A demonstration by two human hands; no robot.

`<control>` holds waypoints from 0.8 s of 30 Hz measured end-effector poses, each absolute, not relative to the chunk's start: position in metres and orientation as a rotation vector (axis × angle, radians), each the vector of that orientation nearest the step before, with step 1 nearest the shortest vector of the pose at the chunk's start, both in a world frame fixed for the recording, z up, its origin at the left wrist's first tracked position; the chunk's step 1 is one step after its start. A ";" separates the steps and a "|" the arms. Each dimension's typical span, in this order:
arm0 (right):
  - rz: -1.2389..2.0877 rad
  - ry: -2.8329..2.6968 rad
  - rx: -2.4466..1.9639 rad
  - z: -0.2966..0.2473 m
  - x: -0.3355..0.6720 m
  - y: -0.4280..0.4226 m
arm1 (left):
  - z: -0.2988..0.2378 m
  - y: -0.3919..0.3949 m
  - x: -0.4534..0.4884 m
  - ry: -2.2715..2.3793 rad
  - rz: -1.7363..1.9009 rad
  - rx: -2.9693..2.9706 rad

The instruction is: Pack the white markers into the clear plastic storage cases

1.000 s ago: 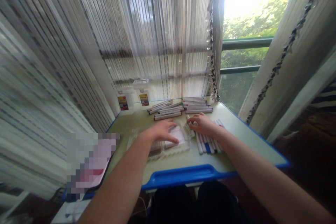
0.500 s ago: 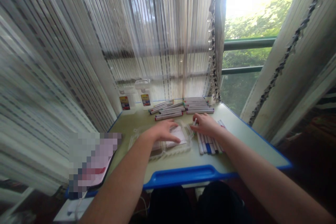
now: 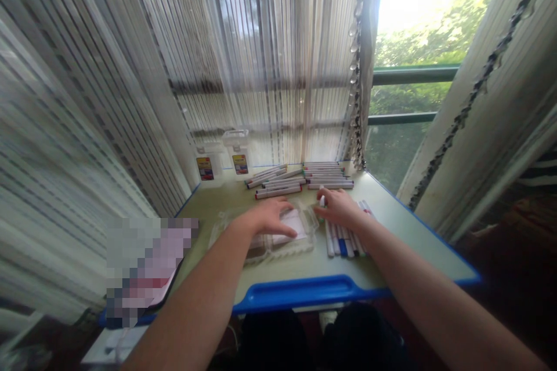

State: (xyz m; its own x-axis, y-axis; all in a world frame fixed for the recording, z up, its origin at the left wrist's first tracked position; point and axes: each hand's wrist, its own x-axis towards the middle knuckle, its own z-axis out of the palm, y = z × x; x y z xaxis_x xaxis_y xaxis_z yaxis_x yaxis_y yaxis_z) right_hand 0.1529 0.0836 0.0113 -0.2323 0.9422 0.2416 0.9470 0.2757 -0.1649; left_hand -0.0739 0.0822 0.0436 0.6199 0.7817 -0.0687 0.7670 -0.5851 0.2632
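My left hand [image 3: 272,219] is over an open clear plastic case [image 3: 310,243], thumb and fingers spread, with nothing between them. A white card or paper [image 3: 288,227] shows inside the case, partly covered by that hand. To the right, my right hand [image 3: 340,206] has its fingers closed on a white marker [image 3: 322,199], of which only a short piece is visible. Under and in front of this hand, several white markers [image 3: 336,241] lie side by side in a row, one with a blue band. My right hand and forearm hide part of the row.
Loose markers [image 3: 278,191] and a neater stack of markers [image 3: 325,174] lie toward the back. Two clear cases with labels [image 3: 237,151] stand at the back left. A blurred-out device [image 3: 161,266] rests on the left. The table has a raised blue front edge [image 3: 300,291].
The view has shifted slightly. My right hand has barely moved, and a bit more of the white marker's end shows at its fingertips. My left hand stays spread above the case.
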 end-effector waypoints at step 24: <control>0.395 -2.217 -1.079 0.026 0.145 0.062 | 0.045 0.076 -0.068 1.298 0.104 2.631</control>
State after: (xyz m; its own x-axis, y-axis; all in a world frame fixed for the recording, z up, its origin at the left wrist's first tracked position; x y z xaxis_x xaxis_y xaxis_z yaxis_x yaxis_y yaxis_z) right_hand 0.1452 0.0623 0.0256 -0.4636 0.7855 0.4100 0.5955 0.6188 -0.5123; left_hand -0.0680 0.0761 0.0455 0.6110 0.7912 -0.0278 0.7768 -0.5923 0.2140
